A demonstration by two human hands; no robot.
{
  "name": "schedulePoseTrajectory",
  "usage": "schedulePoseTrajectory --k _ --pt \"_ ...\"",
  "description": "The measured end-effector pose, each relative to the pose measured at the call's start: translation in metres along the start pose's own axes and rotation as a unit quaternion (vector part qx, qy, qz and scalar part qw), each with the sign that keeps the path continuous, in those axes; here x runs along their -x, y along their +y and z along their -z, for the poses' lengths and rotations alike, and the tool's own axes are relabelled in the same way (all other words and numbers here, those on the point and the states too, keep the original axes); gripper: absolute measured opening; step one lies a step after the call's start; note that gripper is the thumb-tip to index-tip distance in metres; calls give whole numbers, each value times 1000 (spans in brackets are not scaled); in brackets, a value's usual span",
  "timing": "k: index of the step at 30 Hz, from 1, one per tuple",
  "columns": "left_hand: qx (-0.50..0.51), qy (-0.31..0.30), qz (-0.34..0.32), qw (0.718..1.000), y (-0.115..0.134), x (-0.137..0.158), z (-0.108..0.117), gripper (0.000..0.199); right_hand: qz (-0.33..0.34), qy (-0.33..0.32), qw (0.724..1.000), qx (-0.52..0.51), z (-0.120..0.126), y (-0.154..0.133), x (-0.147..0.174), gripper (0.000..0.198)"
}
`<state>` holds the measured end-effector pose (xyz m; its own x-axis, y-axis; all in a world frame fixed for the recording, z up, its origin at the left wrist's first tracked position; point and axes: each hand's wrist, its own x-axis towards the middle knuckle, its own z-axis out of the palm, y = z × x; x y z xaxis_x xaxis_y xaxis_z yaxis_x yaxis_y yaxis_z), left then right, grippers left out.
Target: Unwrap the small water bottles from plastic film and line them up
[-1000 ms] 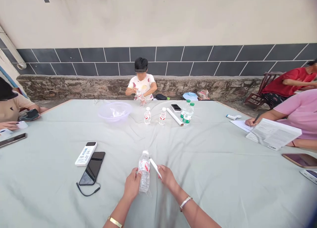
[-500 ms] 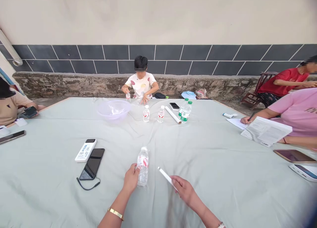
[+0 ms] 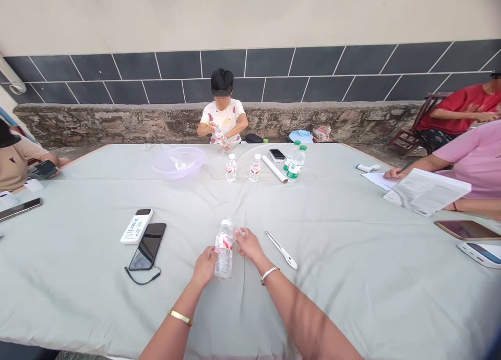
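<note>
A small clear water bottle (image 3: 224,255) with a white cap and a red-and-white label stands in front of me, a thin clear plastic film around it. My left hand (image 3: 205,266) grips its left side, fingers partly hidden behind it. At the bottle's right side is my right hand (image 3: 247,243), fingers apart and slightly curled beside the label and film; whether they touch the film I cannot tell. To the right of that hand a white utility knife (image 3: 281,250) lies on the cloth.
A white power bank (image 3: 136,226) and a black phone (image 3: 147,247) lie to the left. Farther off are a purple basin (image 3: 156,164), several bottles, a white roll (image 3: 274,169) and a phone (image 3: 277,155). Across the table a person (image 3: 222,115) handles a bottle; others sit at both sides.
My right hand has let go of the utility knife, which now lies on the cloth, and has moved left to the bottle. The person opposite has lifted and tilted a bottle.
</note>
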<state>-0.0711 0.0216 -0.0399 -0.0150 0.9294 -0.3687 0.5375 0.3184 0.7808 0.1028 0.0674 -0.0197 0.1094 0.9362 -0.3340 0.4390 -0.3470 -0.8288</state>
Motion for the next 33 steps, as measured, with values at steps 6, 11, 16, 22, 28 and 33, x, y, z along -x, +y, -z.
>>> schedulePoseTrajectory --k 6,11,16,22,28,33 --pt "-73 46 9 996 9 7 11 56 -20 -3 998 -52 -44 -16 -23 22" --pt "-110 51 17 992 14 4 6 63 -38 9 997 -71 -42 -13 -23 26" --pt "-102 55 13 993 8 4 4 62 -40 2 998 -56 -46 -22 -36 33" --pt "-65 56 20 996 7 6 9 54 -42 42 997 -48 -31 -10 -38 24" --pt "-72 64 20 995 8 9 8 61 -43 -3 998 -45 -34 -15 -29 34" --pt "-63 56 28 996 6 10 8 64 0 23 999 -24 -37 -26 -33 21"
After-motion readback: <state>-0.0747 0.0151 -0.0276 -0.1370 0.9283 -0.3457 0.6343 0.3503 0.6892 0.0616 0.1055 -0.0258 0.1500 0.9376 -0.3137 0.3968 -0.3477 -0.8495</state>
